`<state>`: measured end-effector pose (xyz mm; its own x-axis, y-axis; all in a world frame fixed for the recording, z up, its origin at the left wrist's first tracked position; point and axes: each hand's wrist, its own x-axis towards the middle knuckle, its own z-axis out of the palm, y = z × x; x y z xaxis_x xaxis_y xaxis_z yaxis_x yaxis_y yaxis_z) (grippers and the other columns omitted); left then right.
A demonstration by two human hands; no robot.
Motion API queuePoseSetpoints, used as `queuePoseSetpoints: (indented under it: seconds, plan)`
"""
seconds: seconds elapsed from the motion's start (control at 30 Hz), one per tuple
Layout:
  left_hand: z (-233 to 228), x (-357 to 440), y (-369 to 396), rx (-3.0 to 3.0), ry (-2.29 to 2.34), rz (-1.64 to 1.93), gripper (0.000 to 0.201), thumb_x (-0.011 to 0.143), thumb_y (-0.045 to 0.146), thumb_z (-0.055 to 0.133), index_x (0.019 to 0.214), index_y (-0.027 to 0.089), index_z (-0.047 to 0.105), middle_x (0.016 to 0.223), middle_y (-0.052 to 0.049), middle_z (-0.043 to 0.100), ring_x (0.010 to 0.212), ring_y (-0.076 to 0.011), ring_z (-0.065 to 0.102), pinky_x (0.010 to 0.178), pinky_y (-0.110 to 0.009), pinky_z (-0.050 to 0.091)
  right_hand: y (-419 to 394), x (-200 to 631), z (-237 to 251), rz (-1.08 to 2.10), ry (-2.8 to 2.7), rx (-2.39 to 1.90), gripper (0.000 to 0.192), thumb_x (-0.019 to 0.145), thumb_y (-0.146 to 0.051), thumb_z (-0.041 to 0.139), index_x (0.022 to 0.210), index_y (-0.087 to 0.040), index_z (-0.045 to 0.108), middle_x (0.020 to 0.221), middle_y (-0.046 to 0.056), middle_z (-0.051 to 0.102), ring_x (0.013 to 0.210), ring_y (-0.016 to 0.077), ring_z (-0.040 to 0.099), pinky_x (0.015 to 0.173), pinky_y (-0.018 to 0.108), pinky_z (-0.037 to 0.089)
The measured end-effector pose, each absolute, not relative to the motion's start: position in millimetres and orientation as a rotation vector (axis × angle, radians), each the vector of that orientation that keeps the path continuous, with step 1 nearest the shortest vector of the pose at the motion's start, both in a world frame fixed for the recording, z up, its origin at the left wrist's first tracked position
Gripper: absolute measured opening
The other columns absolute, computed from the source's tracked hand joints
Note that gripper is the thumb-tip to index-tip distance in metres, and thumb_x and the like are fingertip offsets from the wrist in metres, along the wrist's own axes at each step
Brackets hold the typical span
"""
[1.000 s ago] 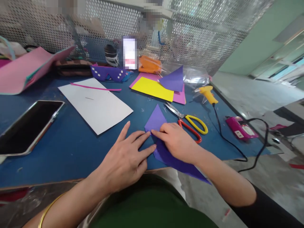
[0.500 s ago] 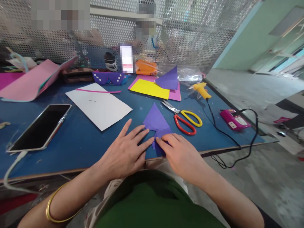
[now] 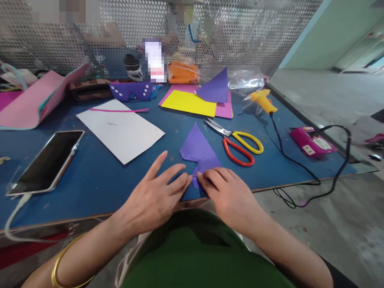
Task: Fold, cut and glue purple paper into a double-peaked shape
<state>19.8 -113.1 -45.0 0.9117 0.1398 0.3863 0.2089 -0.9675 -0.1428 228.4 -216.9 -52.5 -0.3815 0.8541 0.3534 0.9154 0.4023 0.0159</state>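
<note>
Purple paper (image 3: 198, 147), long axis pointing away, is pinned under flat, ungripping fingertips of left hand (image 3: 156, 192) and right hand (image 3: 232, 196).

- Both hands lie flat on a folded purple paper (image 3: 200, 150) at the near edge of the blue surface (image 3: 99, 184).
- The left hand (image 3: 156, 198) has its fingers spread, fingertips touching the paper's near left edge.
- The right hand (image 3: 231, 196) presses its fingertips on the paper's near part.
- Scissors (image 3: 238, 144) with red and yellow handles lie just right of the paper.
- A yellow glue gun (image 3: 264, 101) and a pink box (image 3: 312, 142) lie further right.
- A white sheet (image 3: 120, 130) and a phone (image 3: 48, 160) lie left.
- Yellow paper (image 3: 189, 103) lies far, on pink paper.
</note>
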Motion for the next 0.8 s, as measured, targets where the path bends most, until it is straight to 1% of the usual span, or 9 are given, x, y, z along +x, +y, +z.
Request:
queuePoseSetpoints:
  seconds: [0.13,0.2,0.23,0.3,0.37,0.57,0.67,0.8]
  plan:
    - [-46.3,24.6,-115.9,-2.884,-0.209,-0.552,0.023,0.096,0.016,0.05,0.109,0.012,0.069,0.111,-0.006,0.071,0.126,-0.025,0.057,0.128,-0.054,0.018,-219.8,228.8,-53.0,-0.334,-2.394,-1.517,0.039,0.094,-0.009,0.046,0.126,0.004,0.062,0.103,0.017,0.066,0.092,0.0288,0.055,0.075,0.041,0.052]
    - [-47.4,24.7,-117.0,-2.886,-0.219,-0.609,0.026,0.097,0.015,0.048,0.113,0.01,0.067,0.108,-0.007,0.072,0.124,-0.0251,0.058,0.128,-0.054,0.017,-220.5,229.0,-53.6,-0.349,-2.39,-1.511,0.04,0.093,-0.009,0.045,0.127,0.004,0.062,0.104,0.018,0.067,0.093,0.0287,0.056,0.077,0.041,0.052]
    - [-47.8,24.3,-117.7,-2.886,-0.245,-0.628,0.028,0.097,0.015,0.048,0.117,0.01,0.066,0.11,-0.008,0.072,0.125,-0.025,0.058,0.128,-0.054,0.016,-220.6,228.9,-54.0,-0.354,-2.389,-1.509,0.041,0.093,-0.008,0.045,0.128,0.004,0.061,0.104,0.018,0.067,0.093,0.0285,0.056,0.077,0.041,0.053]
    - [-48.2,23.3,-119.1,-2.886,-0.295,-0.645,0.032,0.097,0.017,0.05,0.126,0.009,0.062,0.119,-0.009,0.072,0.129,-0.0254,0.056,0.128,-0.054,0.012,-220.5,228.4,-54.7,-0.363,-2.385,-1.513,0.04,0.093,-0.007,0.044,0.127,0.004,0.062,0.105,0.018,0.068,0.093,0.028,0.057,0.078,0.041,0.053]
    - [-48.0,22.8,-120.5,-2.904,-0.313,-0.606,0.035,0.097,0.021,0.054,0.131,0.011,0.06,0.127,-0.009,0.07,0.133,-0.0258,0.054,0.129,-0.054,0.009,-220.9,227.7,-55.3,-0.378,-2.378,-1.523,0.04,0.093,-0.007,0.043,0.126,0.004,0.063,0.105,0.018,0.068,0.092,0.0279,0.059,0.079,0.041,0.054]
    - [-47.9,24.2,-121.5,-2.947,-0.303,-0.568,0.033,0.097,0.021,0.054,0.128,0.012,0.062,0.127,-0.008,0.071,0.132,-0.0266,0.055,0.128,-0.055,0.01,-226.4,230.0,-56.4,-0.383,-2.348,-1.489,0.04,0.095,-0.006,0.039,0.125,0.001,0.064,0.111,0.019,0.071,0.097,0.0278,0.062,0.082,0.043,0.055]
    - [-48.7,23.6,-121.2,-2.969,-0.329,-0.549,0.035,0.097,0.02,0.054,0.13,0.013,0.06,0.128,-0.007,0.071,0.133,-0.0262,0.053,0.128,-0.055,0.01,-227.6,231.1,-54.0,-0.373,-2.355,-1.474,0.039,0.094,-0.005,0.04,0.122,0.0,0.066,0.112,0.017,0.072,0.101,0.0283,0.062,0.086,0.043,0.055]
    - [-49.8,22.3,-121.1,-2.989,-0.345,-0.563,0.035,0.097,0.02,0.054,0.131,0.014,0.06,0.13,-0.005,0.07,0.134,-0.026,0.052,0.128,-0.055,0.009,-226.3,230.0,-50.2,-0.376,-2.36,-1.468,0.037,0.094,-0.004,0.041,0.118,-0.001,0.069,0.111,0.015,0.073,0.102,0.0278,0.064,0.092,0.043,0.052]
